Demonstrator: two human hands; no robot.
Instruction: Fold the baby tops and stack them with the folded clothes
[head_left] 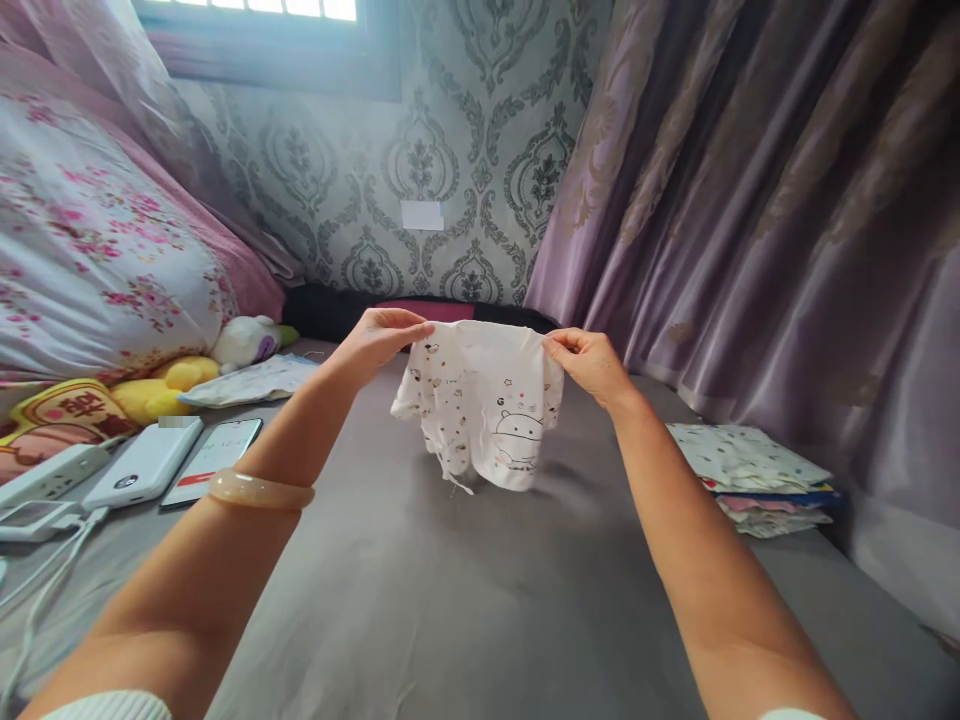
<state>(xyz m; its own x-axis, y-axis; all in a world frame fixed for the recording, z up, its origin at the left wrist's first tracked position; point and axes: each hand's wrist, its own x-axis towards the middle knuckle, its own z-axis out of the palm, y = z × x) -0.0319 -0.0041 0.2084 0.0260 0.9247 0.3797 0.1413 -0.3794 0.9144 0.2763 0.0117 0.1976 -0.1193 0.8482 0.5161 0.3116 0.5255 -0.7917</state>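
A small white baby shirt [480, 400] hangs upright over the grey sheet, printed with tiny figures and a cartoon animal on its right half. Its left shoulder is pinched by my left hand [384, 335], thumb and fingers closed on the cloth. At the opposite shoulder, my right hand [589, 362] grips the fabric in the same way. Between the two hands the top edge is stretched out almost level. Thin ties dangle at the lower left, and the front panels hang apart near the bottom.
Folded clothes [757, 475] lie stacked at the right by the purple curtain [675, 200]. On the left are a phone [214, 460], a power bank [146, 462], a power strip [56, 475] with cables, plush toys [169, 388] and a folded cloth [255, 380]. The grey sheet [450, 620] spreads below.
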